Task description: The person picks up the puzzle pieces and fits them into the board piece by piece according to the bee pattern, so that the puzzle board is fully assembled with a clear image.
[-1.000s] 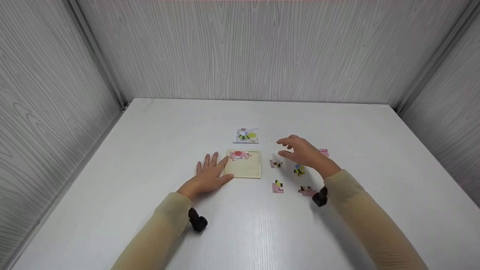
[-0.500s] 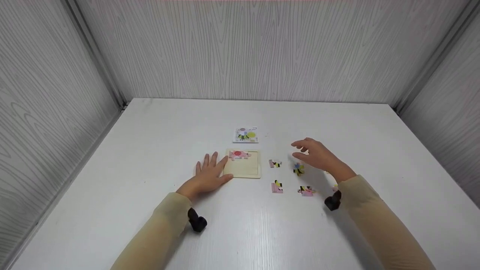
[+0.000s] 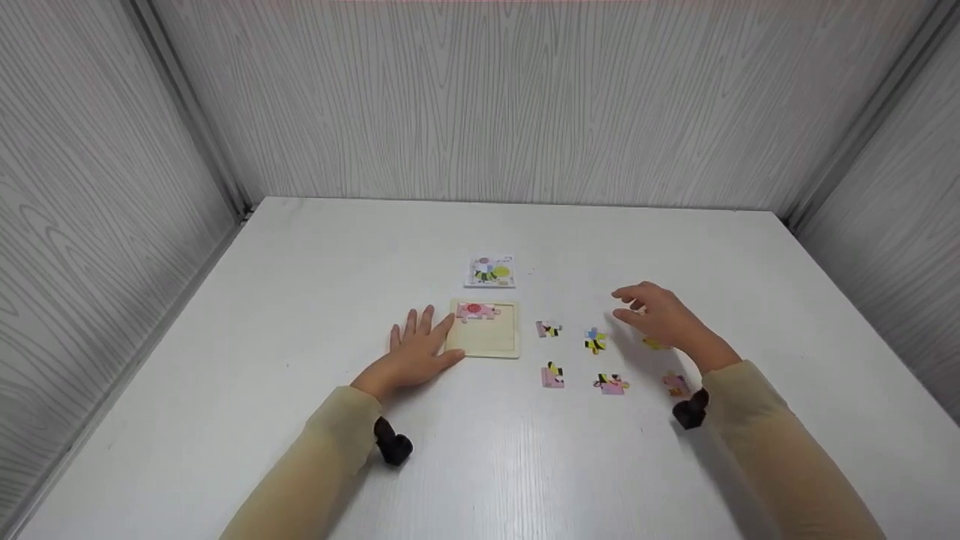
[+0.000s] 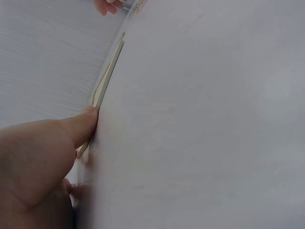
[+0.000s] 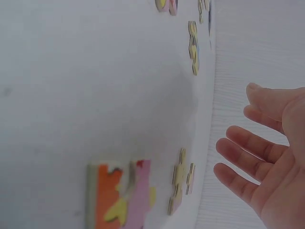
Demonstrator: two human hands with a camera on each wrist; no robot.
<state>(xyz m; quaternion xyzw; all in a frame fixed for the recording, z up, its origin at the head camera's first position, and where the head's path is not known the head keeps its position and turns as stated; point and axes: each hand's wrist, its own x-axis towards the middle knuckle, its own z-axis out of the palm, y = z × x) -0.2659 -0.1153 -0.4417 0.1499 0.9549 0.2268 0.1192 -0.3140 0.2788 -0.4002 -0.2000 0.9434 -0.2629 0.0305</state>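
Note:
My left hand (image 3: pixel 415 356) lies flat with spread fingers at the left side of a shallow wooden puzzle tray (image 3: pixel 517 330). Its thumb (image 4: pixel 86 121) touches the tray's edge in the left wrist view. Pink puzzle pieces (image 3: pixel 480 310) with a red spot sit along the tray's top left. Over the right part of the table hovers my right hand (image 3: pixel 660 315), fingers loosely bent and holding nothing. Below it are a yellow puzzle piece (image 3: pixel 654 343), partly covered, and an orange and pink puzzle piece (image 5: pixel 116 198). A blue and yellow puzzle piece (image 3: pixel 596 340) lies to its left.
Beyond the tray lies a square picture card (image 3: pixel 490 271) with a bee on it. Between tray and right hand are a striped piece (image 3: pixel 549 328), a pink and yellow piece (image 3: pixel 553 376) and a pink and black piece (image 3: pixel 612 383). Pale wood-grain walls (image 3: pixel 480 97) enclose the table.
My right hand has moved rightward and slightly nearer, away from the tray, uncovering the blue and yellow piece and pieces at the right. The left hand has stayed at the tray.

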